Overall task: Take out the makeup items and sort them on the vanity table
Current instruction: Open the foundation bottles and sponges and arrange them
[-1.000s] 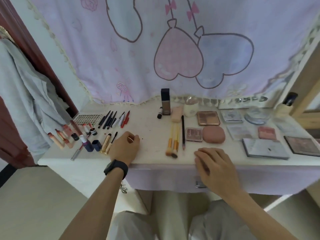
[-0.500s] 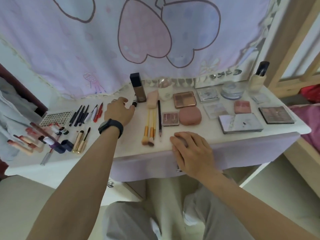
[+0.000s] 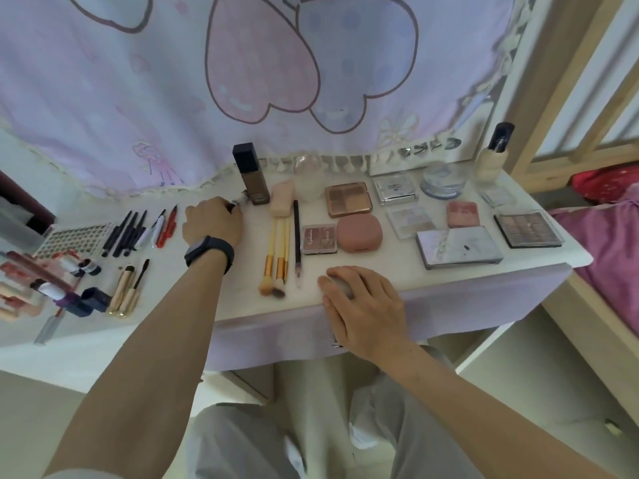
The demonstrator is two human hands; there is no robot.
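Desk (image 3: 246,307) nearly sorted: left hand (image 3: 212,224) has reached back, fingers (image 3: 228,211) pinching a small tube (image 3: 238,202) beside the foundation bottle (image 3: 254,183).

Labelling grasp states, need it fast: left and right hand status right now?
Left hand: closed, pinching a small tube beside the foundation bottle.
Right hand: open, resting on a rounded pinkish item at the table edge.

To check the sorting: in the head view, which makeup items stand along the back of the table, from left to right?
In order: brown square bottle with black cap → clear domed jar → bronze rectangular eyeshadow palette → silver square compact → clear round jar → cream bottle with black pump.
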